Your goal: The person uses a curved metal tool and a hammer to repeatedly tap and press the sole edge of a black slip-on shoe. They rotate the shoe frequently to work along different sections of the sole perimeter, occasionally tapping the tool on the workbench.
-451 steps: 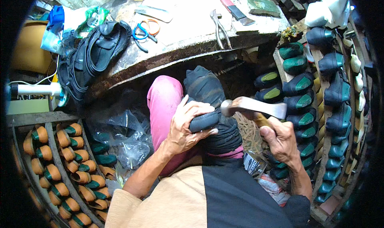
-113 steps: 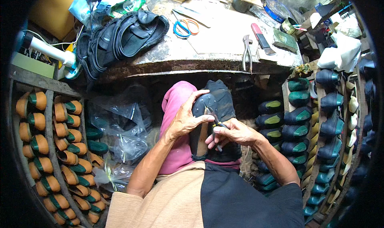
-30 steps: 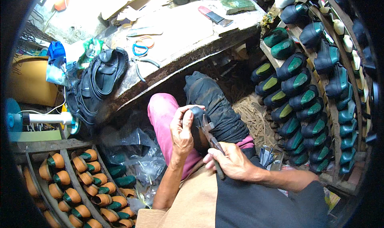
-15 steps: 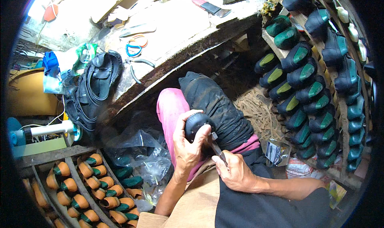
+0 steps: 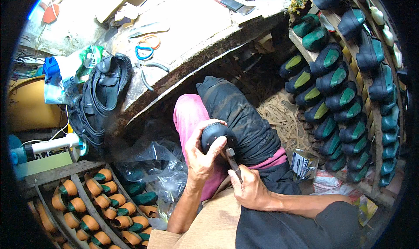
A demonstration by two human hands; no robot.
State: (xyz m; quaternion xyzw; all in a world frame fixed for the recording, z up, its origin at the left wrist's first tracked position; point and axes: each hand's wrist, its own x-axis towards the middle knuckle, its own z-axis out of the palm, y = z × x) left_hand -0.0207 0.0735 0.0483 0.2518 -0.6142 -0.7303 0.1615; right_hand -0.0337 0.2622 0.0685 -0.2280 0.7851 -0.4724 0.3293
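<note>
My left hand [image 5: 200, 159] is wrapped round a black leather shoe upper on a last [image 5: 214, 135], its rounded end facing up and its thumb pressed against the edge. Close by, my right hand [image 5: 254, 191] grips the handles of dark metal lasting pincers [image 5: 231, 158], which have a small square metal knob on the side. The pincers' jaws meet the right side of the upper; my left thumb and the shoe partly hide them. Both hands are above my lap, between a pink trouser leg [image 5: 190, 111] and a dark cloth [image 5: 231, 107] over the other knee.
Ahead, the workbench [image 5: 192, 30] bears scissors [image 5: 146, 48], pliers [image 5: 148, 72] and a knife [image 5: 233, 3]. Black sandals [image 5: 107, 83] hang at its left end. Racks hold tan shoes [image 5: 76, 204] at lower left and dark lasted shoes [image 5: 342, 96] at right. Leather scraps [image 5: 283, 116] lie below.
The pincers have tilted slightly more upright, and my right hand has shifted a little left and down. My left hand still holds the upper. The whole view has shifted slightly.
</note>
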